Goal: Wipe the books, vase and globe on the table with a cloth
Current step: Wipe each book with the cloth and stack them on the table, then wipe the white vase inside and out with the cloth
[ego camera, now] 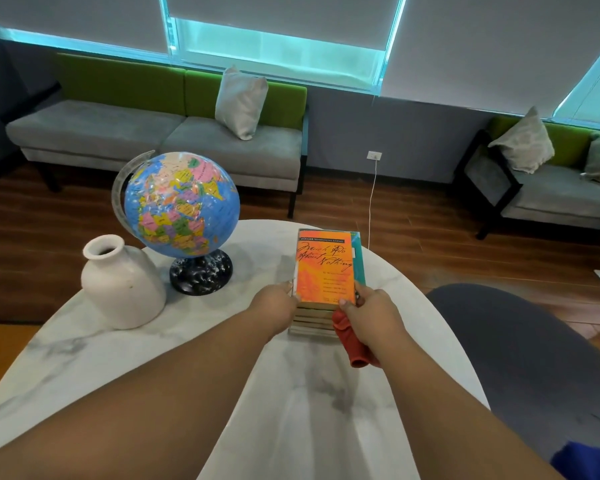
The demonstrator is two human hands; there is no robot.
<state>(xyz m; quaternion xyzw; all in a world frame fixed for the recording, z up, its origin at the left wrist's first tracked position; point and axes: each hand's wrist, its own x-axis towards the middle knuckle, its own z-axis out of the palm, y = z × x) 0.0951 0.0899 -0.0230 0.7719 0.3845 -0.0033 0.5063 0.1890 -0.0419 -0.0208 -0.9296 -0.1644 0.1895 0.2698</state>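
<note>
- We saw the vase (pixel 122 289) upright, its inside dark.
- Our left hand (pixel 278 303) and right hand (pixel 371 315) gripped the top book (pixel 324 268); the right hand held the cloth (pixel 352 344) too.
- Marble table (pixel 153 358); grey sofa (pixel 153 133) beyond.

The top book (pixel 324 268) has an orange cover. A black band along its upper edge reads "FOLGER SHAKESPEARE LIBRARY" in white capitals. Under it the title "Much Ado About Nothing" runs in black handwritten script. The smaller lines below the title are too blurred to read. The globe (pixel 182 202) carries map labels, all too small to read.
</note>
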